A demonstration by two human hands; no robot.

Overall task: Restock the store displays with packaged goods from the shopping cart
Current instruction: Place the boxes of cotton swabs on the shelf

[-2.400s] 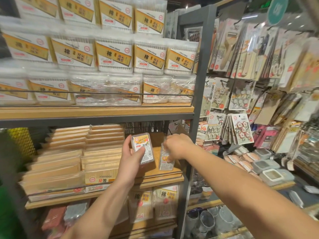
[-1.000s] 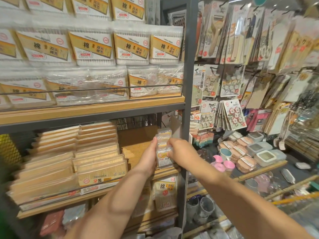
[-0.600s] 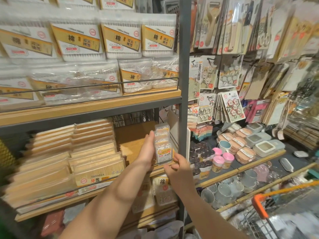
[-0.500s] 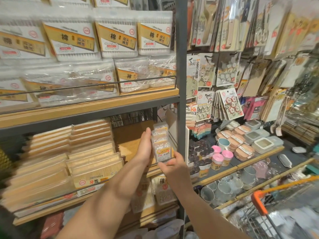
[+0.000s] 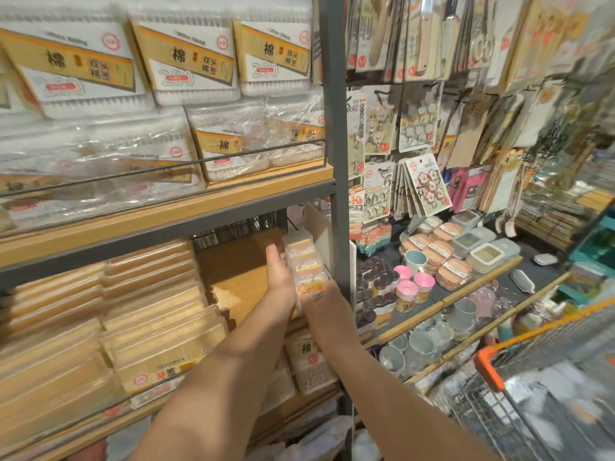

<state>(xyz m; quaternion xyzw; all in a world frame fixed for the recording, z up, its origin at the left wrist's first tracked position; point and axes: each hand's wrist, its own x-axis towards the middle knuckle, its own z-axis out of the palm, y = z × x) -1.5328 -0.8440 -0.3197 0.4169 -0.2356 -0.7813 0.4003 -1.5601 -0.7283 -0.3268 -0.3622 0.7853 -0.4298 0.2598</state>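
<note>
My left hand (image 5: 281,277) lies flat against a row of small clear boxes (image 5: 307,267) at the wooden shelf's (image 5: 243,277) right edge; my right hand (image 5: 321,302) cups its front end.

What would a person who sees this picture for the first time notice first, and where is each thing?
First the two bare arms reaching in from below: the left hand and right hand meet at a row of small clear packets on the middle wooden shelf, beside the grey upright post. Above them, big cotton swab boxes fill the upper shelf. At lower right the orange-handled shopping cart shows.
</note>
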